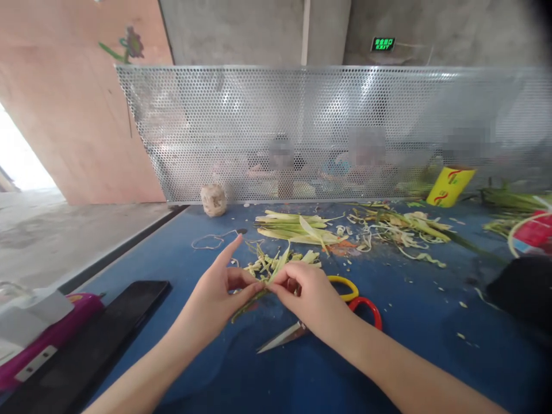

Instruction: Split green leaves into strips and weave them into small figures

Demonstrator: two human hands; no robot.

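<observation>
Over the blue table [207, 368], my left hand [218, 290] pinches a thin green leaf strip [282, 260] between thumb and fingers, its index finger pointing up. Right beside it, my right hand [308, 290] pinches the same strip, and the fingertips of both hands nearly meet. One end of the strip rises behind the fingers; a darker end hangs down left. Scissors [282, 338] with red and yellow handles lie partly under my right hand. Behind the hands is a heap of short pale-green pieces [313, 257]; farther back lies a bundle of long leaf strips [297, 226].
A perforated metal screen [241, 115] closes the far edge, with people behind it. A twine ball [213, 200] and a yellow cylinder [451, 187] stand near it. Shredded strips [401, 227] lie right. A black phone-like slab [125, 307] and a purple power strip [86, 307] lie left.
</observation>
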